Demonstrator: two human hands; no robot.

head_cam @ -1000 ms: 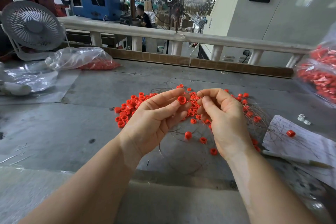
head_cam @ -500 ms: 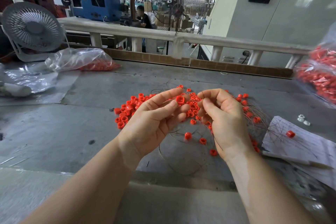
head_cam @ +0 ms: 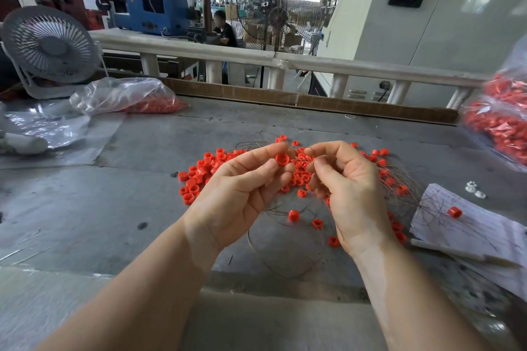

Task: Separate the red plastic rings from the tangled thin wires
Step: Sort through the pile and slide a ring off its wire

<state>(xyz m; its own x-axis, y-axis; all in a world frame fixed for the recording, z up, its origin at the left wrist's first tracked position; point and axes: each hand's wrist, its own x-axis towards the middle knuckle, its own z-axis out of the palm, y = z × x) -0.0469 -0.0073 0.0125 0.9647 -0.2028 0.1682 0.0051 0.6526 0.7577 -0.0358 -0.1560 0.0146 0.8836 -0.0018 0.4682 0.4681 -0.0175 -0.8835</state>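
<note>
Surface: a grey, scuffed worktable (head_cam: 85, 208) is seen, marked with dark spots and scratches; a cardboard strip (head_cam: 313, 101) is set along its far edge.
Left hand (head_cam: 242, 194): held above the table, palm up; 1 red ring (head_cam: 281, 159) is pinched between thumb and fingertips.
Right hand (head_cam: 350, 191): raised just beside the left hand, fingers curled; thin wire appears to be pinched at the thumb and forefinger, though the strand itself is too fine to be made out clearly.
Loose rings (head_cam: 199, 174): a pile of red rings is heaped on the table left of and behind the left hand; more are scattered under and to the right of the hands.
Tangled wires (head_cam: 285, 251): thin dark loops are spread over the table beneath the hands, reaching right onto the paper.
Paper (head_cam: 470, 231): a handwritten sheet is laid at the right, with 1 red ring (head_cam: 454, 212) on it; small white parts (head_cam: 474, 190) are seen just beyond it.
Bags: a clear plastic bag (head_cam: 122, 95) holding red pieces is lying at the far left; another bag of red pieces (head_cam: 499, 122) is seen at the right edge.
Desk fan (head_cam: 48, 45): a small white fan is stood at the far left corner.
Room: a factory hall is shown beyond a pale railing (head_cam: 256, 57); a blue machine (head_cam: 154, 6), a standing fan (head_cam: 273, 8), a large white cabinet (head_cam: 427, 23) and a seated person (head_cam: 224, 30) are visible.
</note>
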